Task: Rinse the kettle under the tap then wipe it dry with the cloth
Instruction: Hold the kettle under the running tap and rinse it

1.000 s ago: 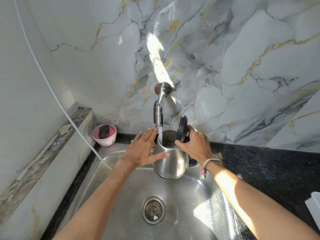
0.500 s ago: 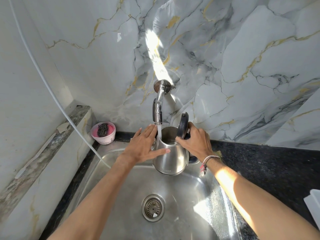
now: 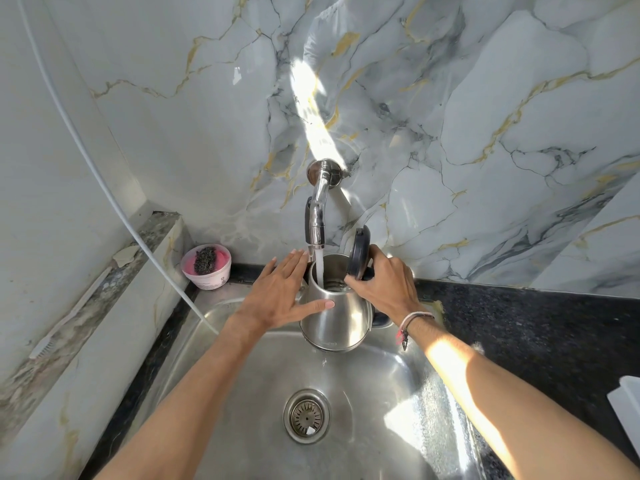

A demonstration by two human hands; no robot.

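Kettle (image 3: 337,315) held over sink (image 3: 221,344) back edge, lid (image 3: 359,252) up, tap (image 3: 316,216) stream running in. My right hand (image 3: 384,289) wraps the handle, fingers curled shut on it. Left hand (image 3: 282,294) flat on the side, fingers spread. Wet steel looks slippery, getting heavier; handle is the safest hold.

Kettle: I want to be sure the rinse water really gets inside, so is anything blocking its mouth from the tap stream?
Nothing visible. The lid is flipped up, and water from the tap falls straight into the kettle.
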